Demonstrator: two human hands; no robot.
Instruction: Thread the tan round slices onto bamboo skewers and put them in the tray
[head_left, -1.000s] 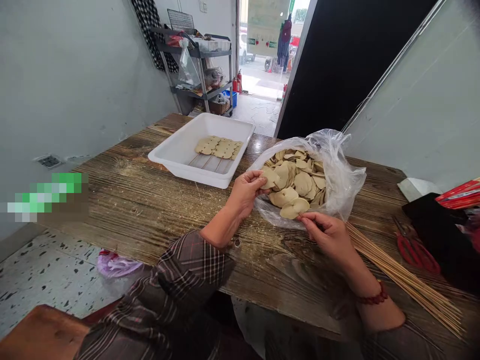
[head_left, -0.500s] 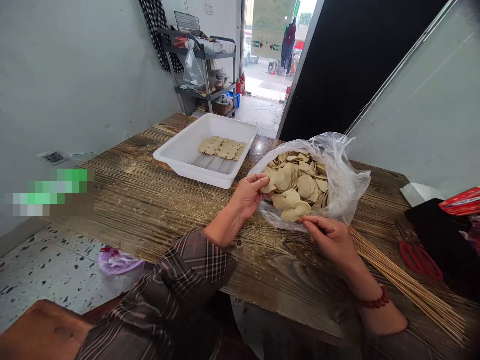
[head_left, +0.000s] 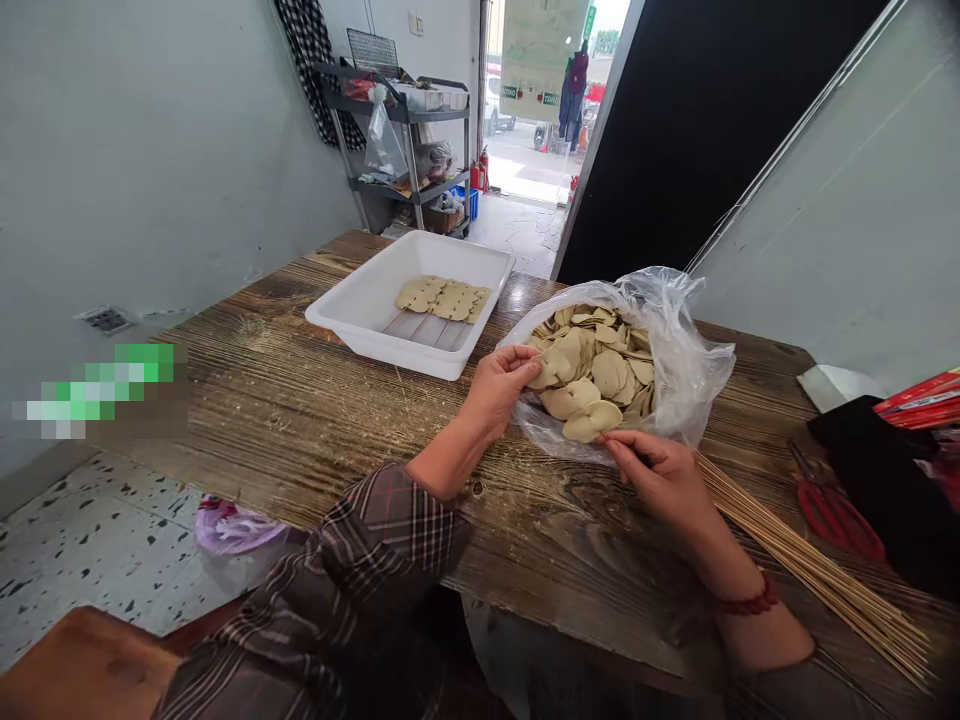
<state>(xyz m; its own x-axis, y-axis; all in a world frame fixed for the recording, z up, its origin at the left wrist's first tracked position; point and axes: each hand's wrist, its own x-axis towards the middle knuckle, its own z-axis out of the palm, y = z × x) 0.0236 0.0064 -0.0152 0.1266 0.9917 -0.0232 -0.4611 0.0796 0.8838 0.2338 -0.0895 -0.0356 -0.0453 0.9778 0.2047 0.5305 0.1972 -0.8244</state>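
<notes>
In the head view, the clear bag [head_left: 686, 375] sits on the wooden bench [head_left: 300, 420], full of flat, round slices [head_left: 611, 370]. The left hand [head_left: 501, 388] is at the bag's left edge, its thumb and fingers pinching a pale slice [head_left: 553, 362]. The right hand [head_left: 660, 475] is just in front of the bag, pinching the end of a thin stick [head_left: 604, 436]. Two slices on the stick [head_left: 591, 421] lie over the bag's front edge, right by the right fingertips; the heap is just past both hands.

The step looks like putting slices on the stick. The next move seems to call for a still stick and a slice held flat, so it does not tear.

Left of the bag is a white tray [head_left: 360, 335] with filled sticks [head_left: 446, 298] in it. Right of the bag lie loose sticks [head_left: 810, 560] and red scissors [head_left: 832, 515].
</notes>
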